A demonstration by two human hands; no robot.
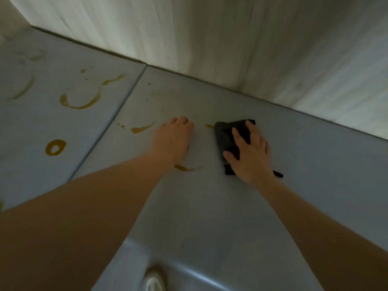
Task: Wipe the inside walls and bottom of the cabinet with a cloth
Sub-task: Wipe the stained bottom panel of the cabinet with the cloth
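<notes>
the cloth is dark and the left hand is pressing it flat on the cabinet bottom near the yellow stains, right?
Not quite: the head view shows the right hand pressing the dark cloth flat on the cabinet bottom. The left hand rests bare on the surface, near the yellow stains.

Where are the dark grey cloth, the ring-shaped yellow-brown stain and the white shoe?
dark grey cloth [224, 134]: head view, folded upper-left part beside the fingers.
ring-shaped yellow-brown stain [48, 149]: head view, its left band.
white shoe [155, 279]: head view, its toe.
</notes>
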